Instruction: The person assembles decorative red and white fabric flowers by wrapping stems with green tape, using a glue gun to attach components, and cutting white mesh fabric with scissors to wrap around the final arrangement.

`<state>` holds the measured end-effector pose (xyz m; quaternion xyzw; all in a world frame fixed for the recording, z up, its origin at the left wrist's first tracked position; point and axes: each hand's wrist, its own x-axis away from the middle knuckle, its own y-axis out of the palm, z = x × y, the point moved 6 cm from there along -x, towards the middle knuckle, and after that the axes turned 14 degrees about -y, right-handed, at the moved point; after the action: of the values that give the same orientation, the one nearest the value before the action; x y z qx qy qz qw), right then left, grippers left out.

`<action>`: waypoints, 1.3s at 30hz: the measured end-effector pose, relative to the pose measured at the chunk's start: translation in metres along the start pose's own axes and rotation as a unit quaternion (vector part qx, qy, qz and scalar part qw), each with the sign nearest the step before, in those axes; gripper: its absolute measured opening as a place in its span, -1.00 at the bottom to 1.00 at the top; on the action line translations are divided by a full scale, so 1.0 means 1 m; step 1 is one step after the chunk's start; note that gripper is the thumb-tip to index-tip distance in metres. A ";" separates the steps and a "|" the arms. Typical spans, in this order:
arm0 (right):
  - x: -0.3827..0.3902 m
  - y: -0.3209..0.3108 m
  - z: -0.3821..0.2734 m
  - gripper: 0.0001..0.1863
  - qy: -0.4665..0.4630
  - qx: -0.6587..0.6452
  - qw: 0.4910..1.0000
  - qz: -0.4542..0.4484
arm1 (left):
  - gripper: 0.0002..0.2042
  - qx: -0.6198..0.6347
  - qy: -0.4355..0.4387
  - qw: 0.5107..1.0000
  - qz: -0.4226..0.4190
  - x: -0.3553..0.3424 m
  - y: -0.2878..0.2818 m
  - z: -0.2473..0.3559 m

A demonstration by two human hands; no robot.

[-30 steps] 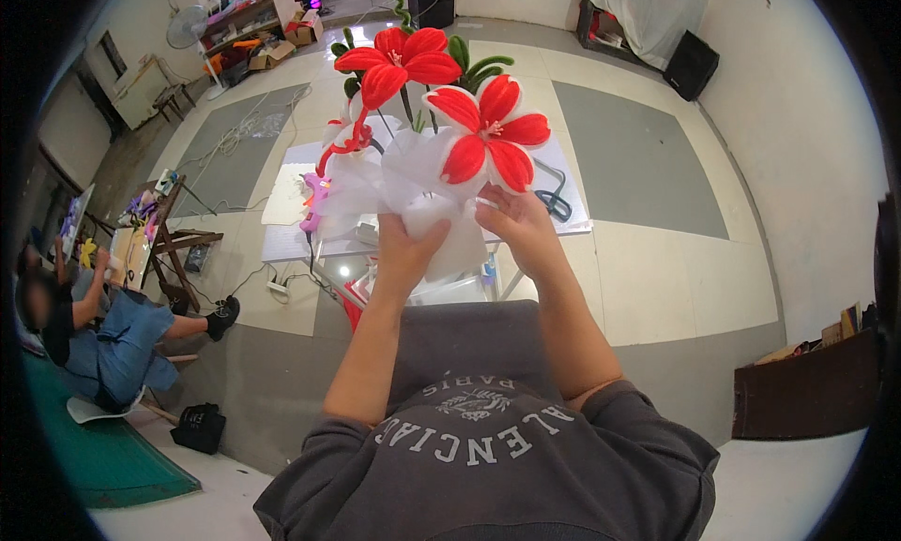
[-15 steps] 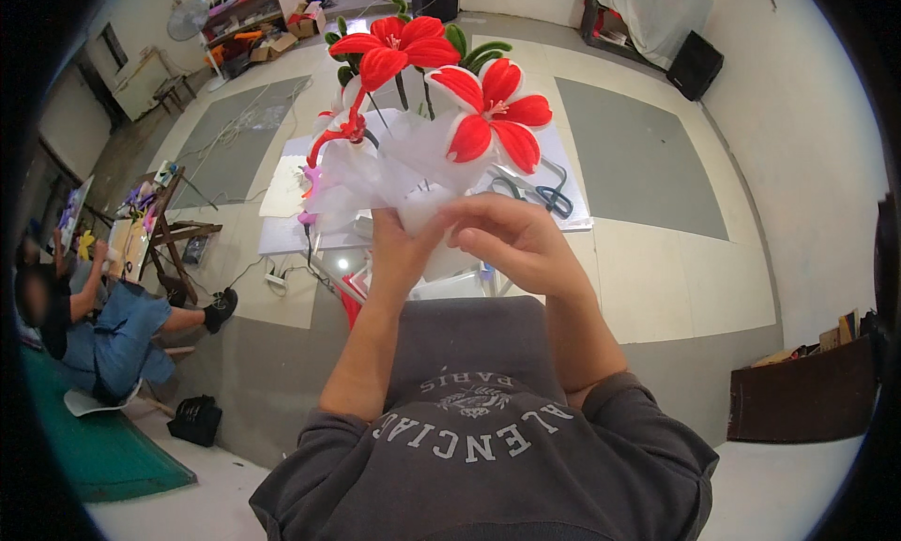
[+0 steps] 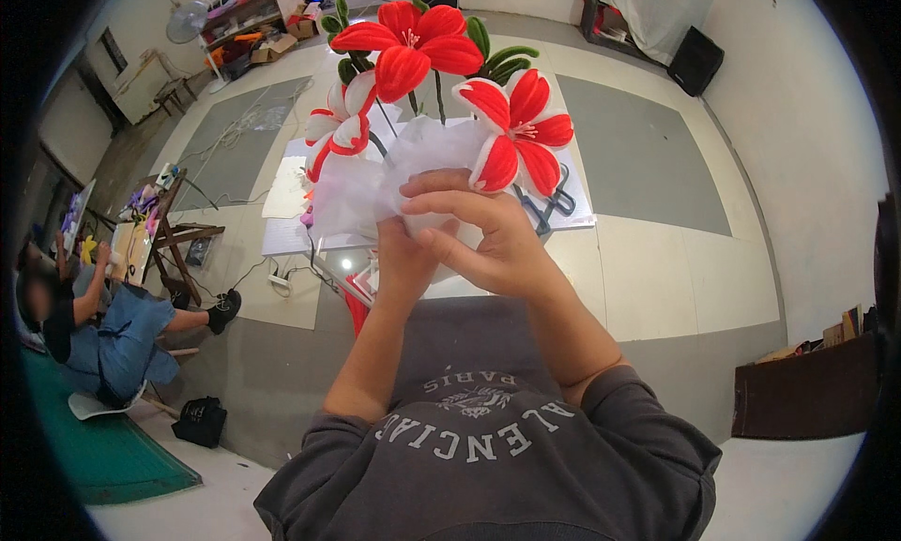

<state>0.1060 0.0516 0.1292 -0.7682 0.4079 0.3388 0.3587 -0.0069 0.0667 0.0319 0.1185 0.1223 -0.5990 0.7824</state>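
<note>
A bouquet of fuzzy chenille-stem flowers stands in front of me, wrapped low down in sheer white wrapping (image 3: 427, 147). Its blooms are an all-red flower (image 3: 411, 44) at the top, a red flower with white-edged petals (image 3: 521, 133) to the right and a red-and-white flower (image 3: 343, 123) to the left. Green fuzzy leaves (image 3: 511, 62) stick out behind them. Closed around the gathered base of the bouquet is my left hand (image 3: 408, 259). My right hand (image 3: 493, 236) rests against the wrapping, thumb and fingers apart. The stems' lower ends are hidden.
Under the bouquet is a white table (image 3: 580, 213), with dark looped handles (image 3: 563, 200) like those of scissors beside the right-hand flower. At the far left another person (image 3: 103, 335) sits by a small work table (image 3: 136, 245). Cables (image 3: 225, 137) trail over the floor.
The bouquet has shifted up and right and turned, bringing the left flower's face into view. My right hand's fingers have spread and moved up and left onto the wrapping.
</note>
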 end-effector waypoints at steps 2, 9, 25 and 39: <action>0.002 0.000 0.001 -0.78 -0.020 -0.004 1.000 -0.005 | -0.64 -0.056 0.012 0.998 0.000 0.000 0.004 0.007; 0.006 0.003 -0.006 -0.79 -0.042 -0.067 0.996 -0.047 | -0.73 -0.089 0.045 0.995 -0.025 -0.007 -0.013 0.009; 0.110 -0.075 0.058 -0.81 0.268 0.029 0.958 0.099 | -0.43 0.016 -0.050 0.991 0.125 -0.016 -0.057 0.014; 0.054 -0.087 0.093 -0.47 0.290 -0.054 0.956 0.012 | -0.40 0.072 -0.203 0.973 -0.088 -0.023 0.023 -0.016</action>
<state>0.1846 0.1436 0.0611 -0.8468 0.4843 0.1275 0.1793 0.0086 0.0992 0.0252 0.0395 -0.0723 -0.6845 0.7243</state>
